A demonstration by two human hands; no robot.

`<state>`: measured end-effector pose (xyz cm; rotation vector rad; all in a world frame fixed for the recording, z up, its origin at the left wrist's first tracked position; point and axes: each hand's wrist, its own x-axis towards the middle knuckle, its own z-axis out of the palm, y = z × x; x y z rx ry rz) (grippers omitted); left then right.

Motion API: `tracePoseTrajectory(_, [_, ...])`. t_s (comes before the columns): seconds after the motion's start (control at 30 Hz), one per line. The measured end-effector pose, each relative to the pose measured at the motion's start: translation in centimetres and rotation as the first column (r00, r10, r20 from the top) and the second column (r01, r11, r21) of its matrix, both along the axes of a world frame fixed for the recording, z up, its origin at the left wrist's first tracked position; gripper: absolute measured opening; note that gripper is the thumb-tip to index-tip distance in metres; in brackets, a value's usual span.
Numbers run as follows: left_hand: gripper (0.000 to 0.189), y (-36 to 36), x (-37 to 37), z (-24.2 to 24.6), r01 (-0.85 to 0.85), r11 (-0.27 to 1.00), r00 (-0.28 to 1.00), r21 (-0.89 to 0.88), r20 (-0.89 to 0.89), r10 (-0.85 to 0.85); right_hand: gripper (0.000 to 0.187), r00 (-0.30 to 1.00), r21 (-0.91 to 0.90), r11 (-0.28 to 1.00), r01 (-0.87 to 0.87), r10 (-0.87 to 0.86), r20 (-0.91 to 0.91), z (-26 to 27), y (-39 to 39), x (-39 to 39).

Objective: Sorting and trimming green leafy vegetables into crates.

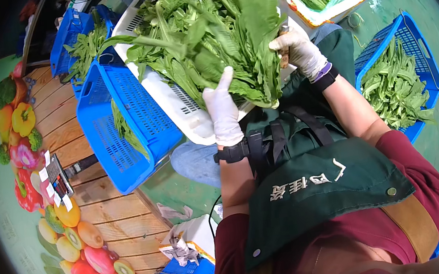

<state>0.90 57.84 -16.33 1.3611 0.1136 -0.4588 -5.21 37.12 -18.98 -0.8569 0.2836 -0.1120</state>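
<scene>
A white plastic crate (198, 125) heaped with long leafy greens (192, 31) stands before me. My left hand (223, 112), in a white glove, is at the crate's near side with its thumb raised, against a blurred leafy stalk; whether it grips that stalk I cannot tell. My right hand (300, 50), also gloved, is closed at the crate's right side around leafy greens (264, 44) that stand upright. A brownish object (284, 52) shows by its fingers, too hidden to name.
Blue plastic baskets with greens stand at left (124, 147), upper left (60, 53) and right (429, 54). A white box (335, 14) of greens is at the upper right. A printed wooden-look surface (128, 226) lies left, with a small device (61, 177) on it.
</scene>
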Motion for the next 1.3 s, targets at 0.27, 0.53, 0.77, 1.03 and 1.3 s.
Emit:
tracePoseTrajectory(0.27, [0.035, 1.8, -1.7, 1.4, 0.013, 0.994, 0.97, 0.108, 0.241, -0.039, 0.044, 0.988, 0.17, 0.979, 0.112, -0.128, 0.086, -1.5, -1.1, -0.6])
tracePoseTrajectory(0.53, [0.024, 3.0, -1.7, 0.1, 0.047, 0.994, 0.94, 0.101, 0.332, -0.078, 0.039, 0.977, 0.232, 0.95, 0.208, -0.215, 0.004, -5.0, -1.6, 0.1])
tracePoseTrajectory(0.77, [0.042, -0.1, -0.8, 0.4, 0.085, 0.996, 0.982, -0.033, 0.171, -0.078, 0.015, 0.999, -0.089, 0.995, -0.052, 0.051, -0.012, 1.1, 2.1, -0.3])
tracePoseTrajectory(1.03, [0.031, 0.7, -0.6, 1.5, -0.209, 0.977, 0.971, -0.034, 0.11, 0.212, 0.037, 0.986, -0.026, 0.986, 0.167, -0.168, -0.021, 0.2, 0.3, -0.7])
tracePoseTrajectory(1.3, [0.034, -0.1, -2.5, 3.8, -0.214, 0.977, 0.966, -0.017, 0.146, 0.214, 0.045, 0.991, 0.044, 0.991, 0.127, -0.128, 0.031, -4.0, -1.1, -0.6])
